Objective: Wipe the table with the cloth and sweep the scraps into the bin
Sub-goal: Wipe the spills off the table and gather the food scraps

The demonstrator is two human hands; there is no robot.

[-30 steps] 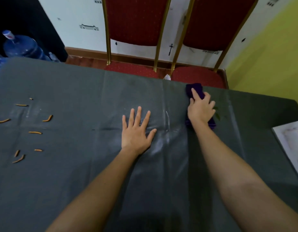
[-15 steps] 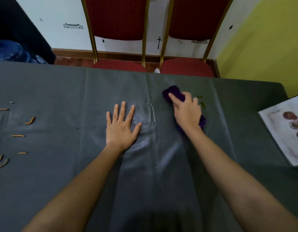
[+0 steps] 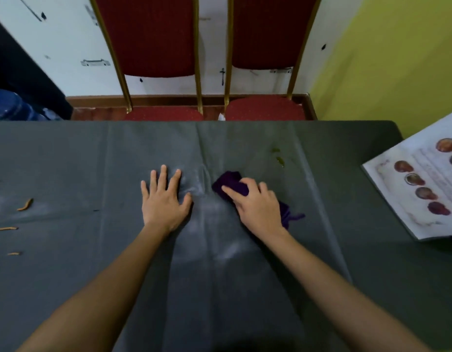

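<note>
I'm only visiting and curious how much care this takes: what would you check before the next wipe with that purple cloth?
1. Cloth gripped by the right hand: ok.
2. Left hand flat on the table: ok.
3. Greenish stain wiped away: not ok, it shows beyond the cloth.
4. Orange scraps swept off: not ok, they lie at the left.
5. Bin within reach: cannot tell, none in view.
6. Booklet apart from the cloth: ok.
</note>
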